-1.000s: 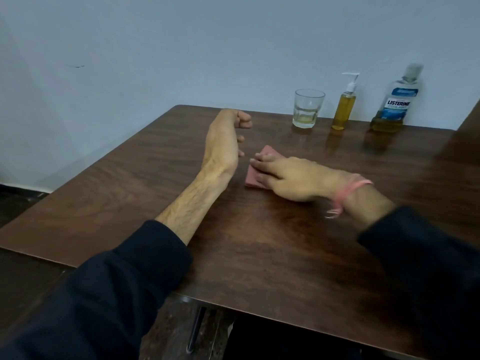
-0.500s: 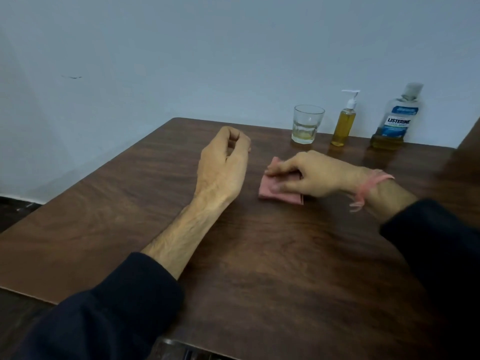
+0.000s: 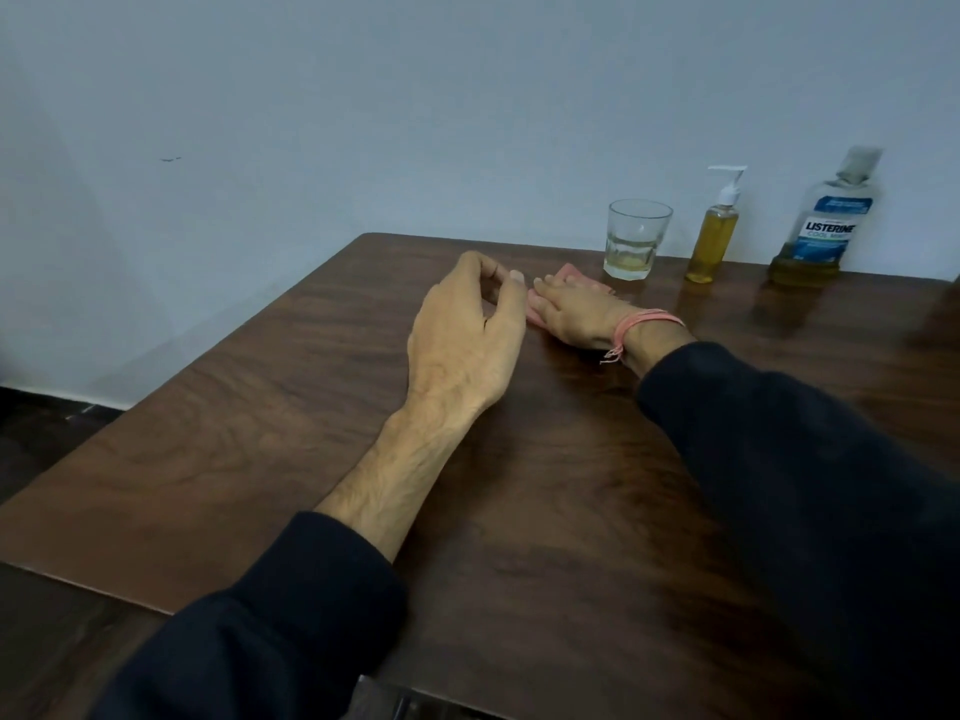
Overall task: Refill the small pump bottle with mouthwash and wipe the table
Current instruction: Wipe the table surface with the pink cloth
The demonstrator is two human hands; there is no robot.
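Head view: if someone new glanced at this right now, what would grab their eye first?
Probably the two hands mid-table: the right hand lies flat on a pink cloth, and the left hand rests beside it, loosely curled and empty. Next, the row along the far edge by the wall: a glass, the small pump bottle of yellow liquid, and the mouthwash bottle.

A dark brown wood-grain surface (image 3: pixel 218 459) is noted, with a pink cloth (image 3: pixel 566 275), amber liquid under a white pump in the small pump bottle (image 3: pixel 712 246), a blue-and-white label on the mouthwash bottle (image 3: pixel 826 231), and dark navy sleeves (image 3: pixel 810 485).
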